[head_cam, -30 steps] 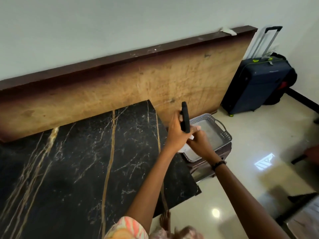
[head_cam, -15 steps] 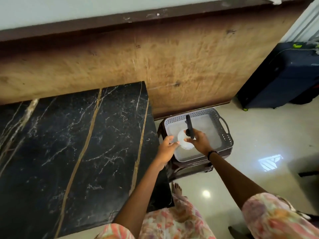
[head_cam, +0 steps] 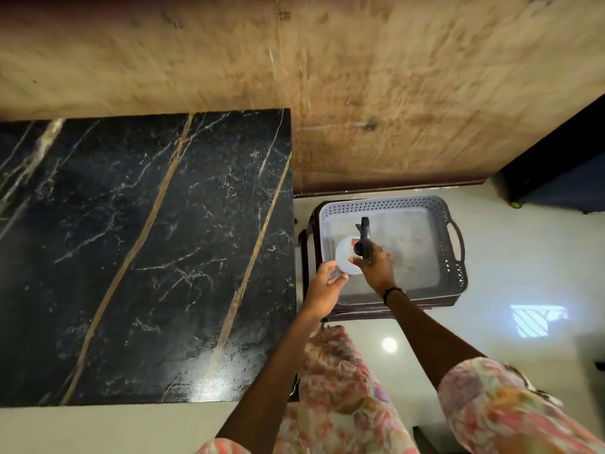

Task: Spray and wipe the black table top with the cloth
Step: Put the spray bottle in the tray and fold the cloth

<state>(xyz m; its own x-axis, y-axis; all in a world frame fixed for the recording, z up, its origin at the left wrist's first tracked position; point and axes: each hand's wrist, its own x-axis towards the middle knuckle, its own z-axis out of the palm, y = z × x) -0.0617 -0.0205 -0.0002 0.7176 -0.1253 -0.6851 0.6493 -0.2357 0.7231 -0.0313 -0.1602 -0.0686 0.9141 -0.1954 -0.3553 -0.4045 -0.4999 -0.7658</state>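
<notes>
Standing upright in the gray basket (head_cam: 453, 257), the spray bottle (head_cam: 347, 258) points its black nozzle toward the wooden panel (head_cam: 393, 93). The right hand (head_cam: 376, 265) curls around its neck, arm reaching forward and down. The left hand (head_cam: 324, 290) hovers just beside the bottle, fingers loosely spread, beside the black table top (head_cam: 144, 257).

Black gold-veined table top (head_cam: 131, 257), grey perforated basket (head_cam: 448, 257), floral sleeve (head_cam: 510, 407).

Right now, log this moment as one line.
right hand: holds spray bottle over basket | left hand: open beside it | black table top: unwiped
</notes>
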